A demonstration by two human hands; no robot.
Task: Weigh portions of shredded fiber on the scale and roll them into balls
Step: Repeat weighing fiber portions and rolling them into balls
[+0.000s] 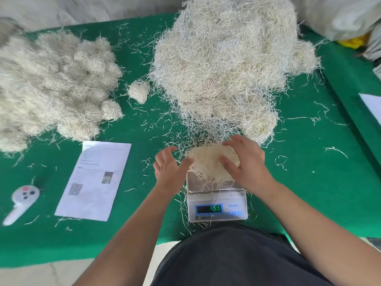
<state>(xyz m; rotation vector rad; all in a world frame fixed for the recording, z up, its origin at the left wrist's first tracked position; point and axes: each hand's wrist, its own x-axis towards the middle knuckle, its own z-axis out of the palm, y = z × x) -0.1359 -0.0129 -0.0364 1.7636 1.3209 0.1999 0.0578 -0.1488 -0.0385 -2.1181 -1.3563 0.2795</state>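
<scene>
Behind the small silver digital scale (216,200) rises a big loose heap of pale shredded fiber (226,65). On the pan sits a springy, featherlight tuft (208,159); the right hand (245,162) cups it, the left hand (171,166) touches it with spread fingers. It is probably best gathered from both sides.

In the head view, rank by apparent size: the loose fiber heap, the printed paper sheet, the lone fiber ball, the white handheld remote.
1. Loose pale shredded-fiber heap
2. White printed paper sheet
3. White handheld remote and small lone fiber ball: too alike to rank; the remote lies nearer the camera.
</scene>
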